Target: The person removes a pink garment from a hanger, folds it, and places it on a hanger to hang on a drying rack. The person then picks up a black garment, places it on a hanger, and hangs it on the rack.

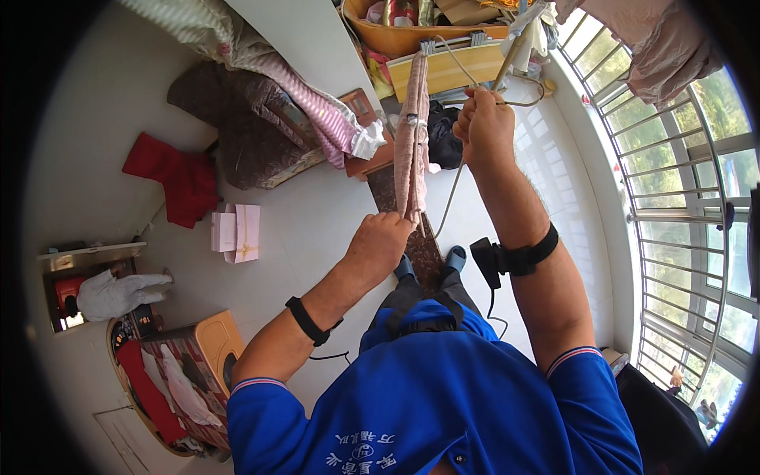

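My right hand (488,124) is closed around the neck of a pale wire clothes hanger (456,184). The hook curves out to the right of my fist. A wooden-looking pole (512,56) runs down to the same hand; whether I grip it too, I cannot tell. A folded pink cloth item (409,136), perhaps a garment, stretches along the hanger's lower side. Its near end is pinched in my left hand (380,240), and the fingertips there are partly hidden. Dark and white bits show midway along the cloth.
A barred window (677,208) lines the right side. Ahead stand an orange tub (368,27) of goods and a yellow board (442,71). A covered armchair (237,124), a red stool cover (175,178) and a pink box (244,231) are left. A person (122,294) is far left.
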The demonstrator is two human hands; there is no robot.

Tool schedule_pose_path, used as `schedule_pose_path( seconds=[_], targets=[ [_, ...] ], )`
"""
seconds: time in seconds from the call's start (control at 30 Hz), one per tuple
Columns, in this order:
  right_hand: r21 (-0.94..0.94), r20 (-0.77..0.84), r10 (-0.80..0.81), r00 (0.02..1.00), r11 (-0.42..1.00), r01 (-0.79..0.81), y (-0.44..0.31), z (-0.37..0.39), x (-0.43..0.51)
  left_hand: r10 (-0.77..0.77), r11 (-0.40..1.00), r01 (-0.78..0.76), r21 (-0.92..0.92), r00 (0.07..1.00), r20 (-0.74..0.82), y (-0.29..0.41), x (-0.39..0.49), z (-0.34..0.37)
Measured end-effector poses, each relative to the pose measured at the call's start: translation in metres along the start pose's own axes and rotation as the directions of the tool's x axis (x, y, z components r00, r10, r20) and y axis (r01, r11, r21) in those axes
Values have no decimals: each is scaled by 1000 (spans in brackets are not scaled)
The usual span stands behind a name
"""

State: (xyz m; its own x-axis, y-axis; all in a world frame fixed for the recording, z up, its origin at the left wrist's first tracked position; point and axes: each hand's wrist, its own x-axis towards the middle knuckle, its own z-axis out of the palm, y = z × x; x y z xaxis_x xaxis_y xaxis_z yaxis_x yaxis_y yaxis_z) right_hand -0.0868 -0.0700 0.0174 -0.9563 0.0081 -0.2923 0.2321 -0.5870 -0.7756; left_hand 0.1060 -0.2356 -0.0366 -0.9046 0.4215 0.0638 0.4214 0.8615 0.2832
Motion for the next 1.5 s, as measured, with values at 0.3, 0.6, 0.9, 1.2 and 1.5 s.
schedule_pose_path(
  seconds=[0.3, 0.6, 0.9, 1.2, 1.5],
  targets=[
    [-199, 54, -174, 983, 963, 181, 31, -7, -3, -87, 994, 86, -72, 996, -12, 10, 4, -1],
    [-144, 80, -6, 997, 989, 18, 8, -14, -21, -320, 840, 263, -474, 946, -42, 19, 13, 7],
    [-411, 136, -70, 988, 904, 120, -85, -37, 5, -230, 796, 306, -522, 951, 206, 27, -33, 28],
    [-376, 133, -19, 991, 924, 68, -89, -34, -9, -260, 749, 159, -643, 964, -64, 35, -12, -4],
    [-16, 137, -59, 989, 998, 62, -111, 5, -33, -107, 758, -71, -648, 967, -232, 99, 77, -61]
  ],
)
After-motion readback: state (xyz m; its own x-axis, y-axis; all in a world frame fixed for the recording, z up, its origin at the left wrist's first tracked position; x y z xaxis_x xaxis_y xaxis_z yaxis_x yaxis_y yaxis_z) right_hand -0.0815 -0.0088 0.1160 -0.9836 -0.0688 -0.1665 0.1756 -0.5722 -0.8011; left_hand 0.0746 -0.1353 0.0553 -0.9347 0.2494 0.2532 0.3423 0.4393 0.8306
